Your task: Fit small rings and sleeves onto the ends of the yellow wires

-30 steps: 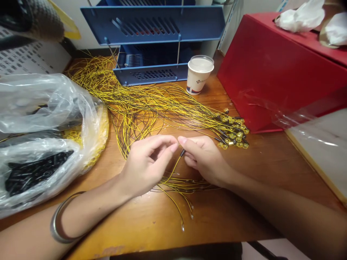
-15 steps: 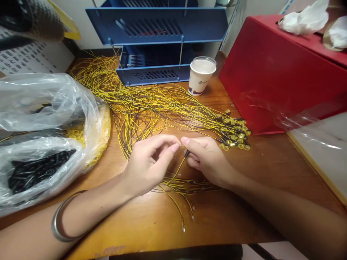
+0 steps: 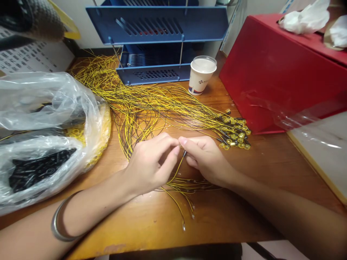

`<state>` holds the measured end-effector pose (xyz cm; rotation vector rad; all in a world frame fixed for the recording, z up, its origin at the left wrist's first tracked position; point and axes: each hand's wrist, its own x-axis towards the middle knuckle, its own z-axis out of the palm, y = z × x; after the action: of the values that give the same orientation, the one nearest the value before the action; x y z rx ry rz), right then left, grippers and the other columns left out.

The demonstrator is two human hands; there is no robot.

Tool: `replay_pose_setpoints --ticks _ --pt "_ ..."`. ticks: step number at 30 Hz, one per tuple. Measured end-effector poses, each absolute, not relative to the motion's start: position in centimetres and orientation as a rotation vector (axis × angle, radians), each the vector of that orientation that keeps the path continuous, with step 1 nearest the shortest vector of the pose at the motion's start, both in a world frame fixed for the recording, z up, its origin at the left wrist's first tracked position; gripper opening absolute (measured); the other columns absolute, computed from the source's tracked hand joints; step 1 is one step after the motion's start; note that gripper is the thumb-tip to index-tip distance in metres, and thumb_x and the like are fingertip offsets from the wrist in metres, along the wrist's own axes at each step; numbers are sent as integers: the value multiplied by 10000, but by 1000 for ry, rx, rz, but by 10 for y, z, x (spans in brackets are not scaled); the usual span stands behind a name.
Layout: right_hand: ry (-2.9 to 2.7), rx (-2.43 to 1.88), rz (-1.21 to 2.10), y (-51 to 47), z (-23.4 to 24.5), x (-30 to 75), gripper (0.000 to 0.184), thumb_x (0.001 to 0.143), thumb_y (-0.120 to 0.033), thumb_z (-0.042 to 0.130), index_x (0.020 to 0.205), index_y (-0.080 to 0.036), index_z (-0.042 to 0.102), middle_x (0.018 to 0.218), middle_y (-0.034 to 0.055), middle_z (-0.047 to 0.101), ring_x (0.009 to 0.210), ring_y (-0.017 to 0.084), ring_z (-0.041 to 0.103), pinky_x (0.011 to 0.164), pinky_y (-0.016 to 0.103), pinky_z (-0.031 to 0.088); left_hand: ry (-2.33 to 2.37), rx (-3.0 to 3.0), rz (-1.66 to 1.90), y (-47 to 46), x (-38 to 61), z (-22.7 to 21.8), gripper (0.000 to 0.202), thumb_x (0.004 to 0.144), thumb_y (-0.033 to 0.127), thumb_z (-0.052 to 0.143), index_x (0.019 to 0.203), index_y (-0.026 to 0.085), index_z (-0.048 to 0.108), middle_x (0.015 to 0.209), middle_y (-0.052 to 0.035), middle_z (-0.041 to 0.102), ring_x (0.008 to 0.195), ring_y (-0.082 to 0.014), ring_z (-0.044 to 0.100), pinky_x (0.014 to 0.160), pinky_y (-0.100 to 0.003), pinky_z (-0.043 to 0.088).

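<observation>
My right hand is closed in a pinch on a yellow-and-black wire lead, just above its black sleeve. My left hand is also pinched, its thumb and forefinger meeting the right fingertips at the lead's end; what lies between them is too small to make out. From the sleeve the wire runs down toward a loose bunch of wires with small clear tips. Finished-looking leads with black sleeves and yellow caps lie in a heap beyond my right hand.
A large tangle of yellow and black wires spreads across the wooden table. Plastic bags with black sleeves and yellow caps stand left. Behind are blue trays, a paper cup and a red box.
Both hands stay at the same place, fingertips still together. The black sleeve has shifted slightly up and left, and the left fingers have turned a little.
</observation>
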<state>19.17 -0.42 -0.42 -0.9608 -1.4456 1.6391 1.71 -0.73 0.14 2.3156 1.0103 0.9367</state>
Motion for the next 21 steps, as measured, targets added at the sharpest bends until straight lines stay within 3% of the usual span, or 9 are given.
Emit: replay_pose_setpoints --ticks 10,21 --pt "-1477 -961 1624 -6 -3 192 464 982 -388 452 575 -179 373 496 -73 311 456 49 209 424 220 192 962 2377 1058 -5 19 2 103 889 101 563 849 94 657 697 -2 597 596 -65 496 576 -185 384" --pt "-1444 -946 1679 -5 -6 193 462 988 -405 449 591 -178 382 490 -75 304 445 48 196 408 221 158 978 2231 1066 -3 19 3 143 898 102 553 858 94 689 692 1 614 609 -62 517 594 -178 407"
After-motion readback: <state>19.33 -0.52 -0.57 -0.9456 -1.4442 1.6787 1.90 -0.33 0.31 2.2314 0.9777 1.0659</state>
